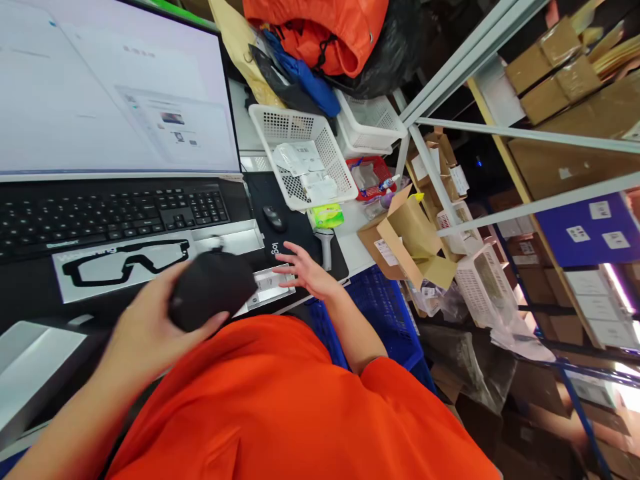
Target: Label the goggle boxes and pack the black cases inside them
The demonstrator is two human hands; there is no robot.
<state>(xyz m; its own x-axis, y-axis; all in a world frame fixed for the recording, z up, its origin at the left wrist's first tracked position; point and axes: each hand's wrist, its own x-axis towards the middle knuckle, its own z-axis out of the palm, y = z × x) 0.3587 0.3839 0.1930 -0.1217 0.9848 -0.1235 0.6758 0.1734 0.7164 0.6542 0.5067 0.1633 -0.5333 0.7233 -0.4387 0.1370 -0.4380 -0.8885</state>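
My left hand (143,327) is wrapped round a black, rounded case (213,290), thumb on the near side, and holds it above the desk's front edge. The case is slightly blurred. My right hand (311,273) is empty with its fingers spread, over the desk mat beside the mouse. By its fingertips lies a shallow white tray-like box (267,285), partly behind the case. A white box lid printed with black glasses (125,267) lies in front of the keyboard. Farther back is an open white box part (233,237).
A monitor (115,93) and keyboard (115,212) stand at the left. A mouse (274,218), barcode scanner (325,248) and white basket (320,160) with packets are ahead. An open carton (400,237), blue crate (383,313) and shelving are right. Another white box (37,367) lies near left.
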